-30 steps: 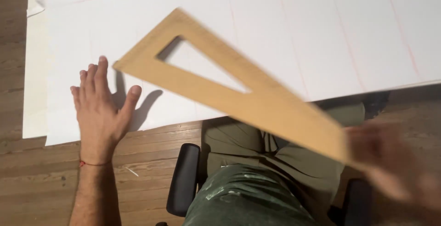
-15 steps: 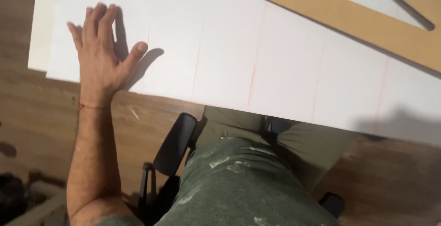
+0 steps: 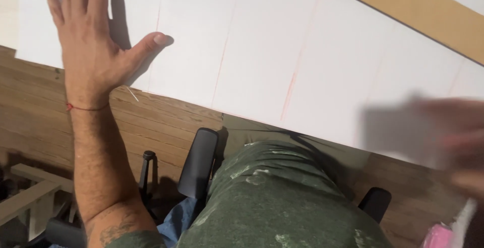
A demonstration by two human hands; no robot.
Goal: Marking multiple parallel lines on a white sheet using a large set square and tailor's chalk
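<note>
My left hand [image 3: 93, 46] lies flat with fingers spread on a large white sheet [image 3: 262, 56], near the sheet's front left corner. Faint red ruled lines cross the sheet. A wide wooden set square [image 3: 418, 6] rests on the sheet at the top right, only one band of it in view. My right hand [image 3: 461, 142] is a blur at the right edge, above the sheet's front edge, casting a shadow on the paper. I cannot make out whether it holds anything.
The sheet lies on a wooden table [image 3: 45, 112]. I sit in a chair with black armrests [image 3: 199, 162]. A pink and white object [image 3: 448, 230] shows at the bottom right corner, blurred. Pale wooden pieces [image 3: 30, 197] sit at the lower left.
The set square has gone from being held over the sheet to lying at the top right. My right hand has come back toward me. The left hand stays flat on the sheet.
</note>
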